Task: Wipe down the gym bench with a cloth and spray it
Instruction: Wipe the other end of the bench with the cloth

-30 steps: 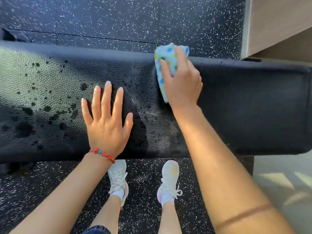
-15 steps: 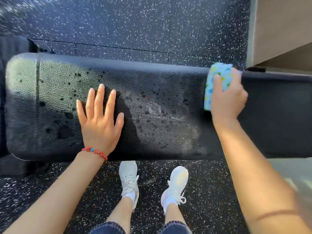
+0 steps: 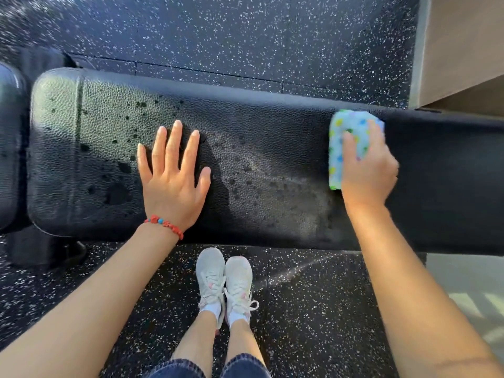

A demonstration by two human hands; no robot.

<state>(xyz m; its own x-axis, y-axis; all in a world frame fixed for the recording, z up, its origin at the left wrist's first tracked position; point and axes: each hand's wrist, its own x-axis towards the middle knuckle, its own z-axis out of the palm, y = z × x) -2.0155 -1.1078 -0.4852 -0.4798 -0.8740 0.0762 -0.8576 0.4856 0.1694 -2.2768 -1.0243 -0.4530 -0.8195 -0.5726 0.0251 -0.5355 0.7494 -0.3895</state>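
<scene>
Two hands are on the bench (image 3: 259,148): my left hand (image 3: 173,178) lies flat with fingers spread, my right hand (image 3: 366,170) grips the folded cloth (image 3: 345,132) near the far edge. I judge wiping is underway; next, the droplets (image 3: 122,167) on the left need passes.

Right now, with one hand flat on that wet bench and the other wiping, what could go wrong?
1. The left hand presses flat on the bench among spray droplets; it might slip.
2. The right hand holds the cloth well to the right, so the droplets at the left end could be missed.
</scene>
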